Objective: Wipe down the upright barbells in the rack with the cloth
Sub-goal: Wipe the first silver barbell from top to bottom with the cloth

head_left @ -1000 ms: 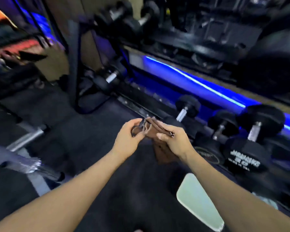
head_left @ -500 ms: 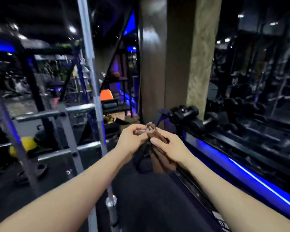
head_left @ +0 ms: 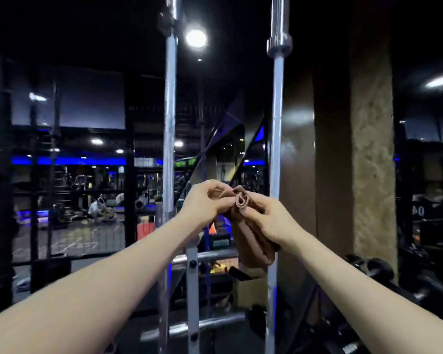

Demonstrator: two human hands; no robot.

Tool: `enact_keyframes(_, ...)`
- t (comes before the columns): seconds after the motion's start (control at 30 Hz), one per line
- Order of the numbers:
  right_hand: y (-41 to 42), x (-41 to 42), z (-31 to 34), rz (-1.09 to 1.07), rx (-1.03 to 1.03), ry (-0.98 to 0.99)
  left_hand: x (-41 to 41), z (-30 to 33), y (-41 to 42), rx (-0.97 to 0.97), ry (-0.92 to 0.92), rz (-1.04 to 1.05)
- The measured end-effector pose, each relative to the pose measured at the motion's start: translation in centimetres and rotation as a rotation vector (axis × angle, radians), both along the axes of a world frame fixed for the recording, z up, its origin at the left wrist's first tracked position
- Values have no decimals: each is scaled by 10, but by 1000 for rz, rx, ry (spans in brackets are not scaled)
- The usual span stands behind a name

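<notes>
Right now I have both hands raised in front of me, working the brown cloth [head_left: 251, 233] between them. My left hand [head_left: 203, 203] pinches the cloth's top edge, thumb and curled fingers closed on the bunched fabric. My right hand [head_left: 269, 219] grips it too, its fingers [head_left: 252, 212] curled around the folded layers just beside the left fingertips, so the two hands nearly touch. Below the right fingers the rest of the cloth hangs down in loose folds.

Beyond my left fingers, a little to their left, one upright barbell [head_left: 169, 123] stands vertical, its chrome shaft running up out of view. Beyond my right fingers, just to their right, I see a second upright barbell [head_left: 276, 111], with its collar high above them. The cloth touches neither bar as far as I can tell. Below my fingers, the rack's horizontal rails [head_left: 207, 255] cross between the two bars. Far right of my fingers stands a rough pillar [head_left: 371, 149], with dumbbells [head_left: 379, 269] low beside it.
</notes>
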State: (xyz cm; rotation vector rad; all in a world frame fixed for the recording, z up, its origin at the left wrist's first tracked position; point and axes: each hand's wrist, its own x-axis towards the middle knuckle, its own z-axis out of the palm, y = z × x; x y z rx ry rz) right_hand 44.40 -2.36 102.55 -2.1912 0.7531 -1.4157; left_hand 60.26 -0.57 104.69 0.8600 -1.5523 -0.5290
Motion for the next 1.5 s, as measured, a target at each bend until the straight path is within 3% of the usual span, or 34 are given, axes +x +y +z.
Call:
enact_keyframes(0.1,-5,34,33,72,27,-48,23,35,-12,-116,52,85)
enact_keyframes(0.27,-22,66,80,246,205,-315,36,84,-33,-210,168,135)
enact_keyframes(0.43,-49,72,118,224,17,-325,45,129,-48,-173,155,66)
enact_keyframes(0.67,-95,73,189,1,-335,-178,54,198,-73,-205,17,68)
enact_keyframes(0.9,-121,85,263,-303,-602,-227,76,254,-82,-649,-351,515)
enact_keyframes(1.13,-108,119,337,-581,-820,-271,137,316,-101,-908,-232,678)
enact_keyframes(1.5,-105,171,395,-924,-917,-218,181,383,-150,-892,-140,608)
